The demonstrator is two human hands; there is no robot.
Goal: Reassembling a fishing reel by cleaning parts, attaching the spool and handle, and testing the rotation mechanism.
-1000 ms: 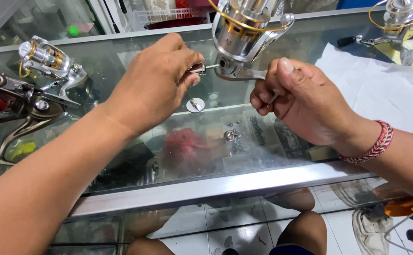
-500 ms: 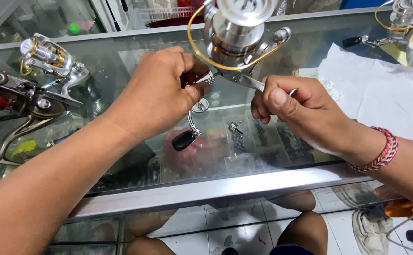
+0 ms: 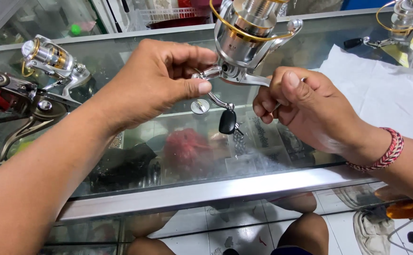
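Both hands, left hand (image 3: 161, 82) and right hand (image 3: 301, 106), clamp a silver reel (image 3: 246, 40) (gold-trimmed).

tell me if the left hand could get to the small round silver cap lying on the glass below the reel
Probably yes. The left hand is pinching the reel at its handle, and the round cap lies just under its thumb on the glass counter, nothing between.

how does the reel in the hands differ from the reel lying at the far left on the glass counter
The held reel is upright above the glass counter, gripped by the left hand and right hand; the far-left reel lies untouched on its side. The held reel looks larger, being nearer. Both are silver with gold trim.
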